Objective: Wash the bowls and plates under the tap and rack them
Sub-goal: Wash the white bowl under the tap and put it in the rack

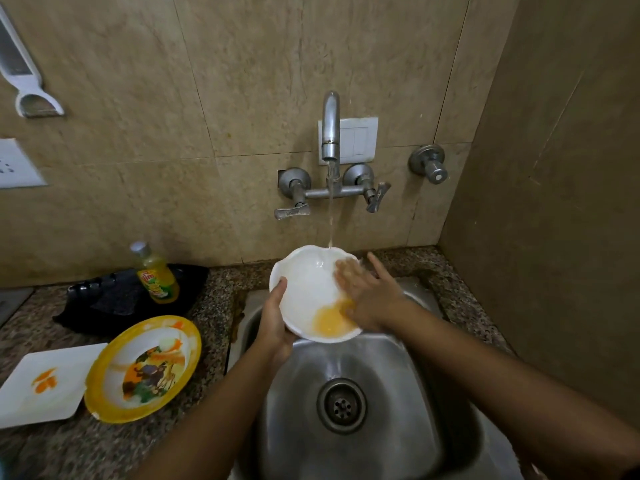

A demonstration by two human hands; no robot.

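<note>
Gripping bowl [304, 292] by left rim with left hand [273, 329], fingers clamped on it; pressing right hand [369, 294] flat inside, fingers apart, under tap [330, 126] stream.

Glossy white bowl [304, 289], brushed-steel sink [381, 393]

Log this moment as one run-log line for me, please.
step: rinsing white bowl under running tap | left hand: grips bowl rim | right hand: fingers flat inside bowl | unwashed: yellow plate, square white plate on counter
</note>
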